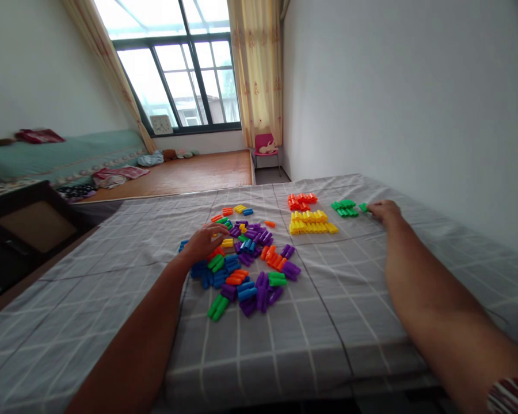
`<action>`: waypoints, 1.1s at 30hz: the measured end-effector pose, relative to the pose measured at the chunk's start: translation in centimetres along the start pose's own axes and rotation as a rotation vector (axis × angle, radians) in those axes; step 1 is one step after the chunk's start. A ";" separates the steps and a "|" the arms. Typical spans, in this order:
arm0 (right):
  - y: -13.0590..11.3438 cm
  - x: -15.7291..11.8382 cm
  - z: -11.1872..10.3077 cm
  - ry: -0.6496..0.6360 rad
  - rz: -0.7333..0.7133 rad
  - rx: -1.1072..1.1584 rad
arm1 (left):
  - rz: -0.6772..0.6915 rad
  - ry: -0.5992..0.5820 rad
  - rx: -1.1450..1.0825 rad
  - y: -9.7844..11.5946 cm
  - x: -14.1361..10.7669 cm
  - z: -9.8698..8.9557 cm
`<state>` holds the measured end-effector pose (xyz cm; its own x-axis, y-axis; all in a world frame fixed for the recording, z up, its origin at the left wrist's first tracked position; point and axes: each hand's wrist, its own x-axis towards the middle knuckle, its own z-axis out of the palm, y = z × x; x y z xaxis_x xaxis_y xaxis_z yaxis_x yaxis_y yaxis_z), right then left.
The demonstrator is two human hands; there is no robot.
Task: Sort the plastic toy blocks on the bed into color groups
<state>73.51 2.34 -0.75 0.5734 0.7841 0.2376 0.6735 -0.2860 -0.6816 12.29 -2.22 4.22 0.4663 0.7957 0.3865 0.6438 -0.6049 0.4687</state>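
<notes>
My left hand (206,238) reaches over the left side of a mixed pile of plastic building blocks, fingers stretched out and slightly bent. A yellow block (227,243) lies beside its fingertips; what is under the palm is hidden. Purple blocks (262,292), blue blocks (219,278), orange blocks (273,258) and green blocks (218,307) make up the pile. On the far right, my right hand (386,211) pinches a green block (363,207), low over the cloth. Just left of it sits a group of green blocks (345,209).
Yellow blocks (313,223) stand grouped in rows, with orange-red blocks (301,201) behind them. A grey checked cloth (328,322) covers the surface beneath. Farther back are a wooden platform (198,169), a pink chair (265,145) and a window (185,80); a white wall (406,98) rises at right.
</notes>
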 end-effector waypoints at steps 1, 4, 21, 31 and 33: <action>0.1 0.2 0.1 -0.050 0.077 -0.075 | -0.008 0.007 0.011 0.0 0.0 -0.1; -0.3 0.4 0.3 -0.144 0.156 -0.176 | -0.022 0.017 0.035 -0.4 -0.2 -0.3; -2.9 -1.8 2.0 0.326 0.044 -0.253 | -0.154 0.119 0.277 -3.5 0.5 0.1; -6.5 -3.2 2.8 0.432 -0.335 -0.243 | -0.145 -0.052 0.418 -2.7 1.5 1.3; -7.4 -3.5 2.6 0.449 -0.379 -0.215 | -0.139 -0.028 0.316 -2.6 1.4 0.8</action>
<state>65.27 3.13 1.64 0.3847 0.5580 0.7353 0.9206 -0.1742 -0.3494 11.73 0.45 2.90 0.3751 0.8728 0.3121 0.8564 -0.4552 0.2438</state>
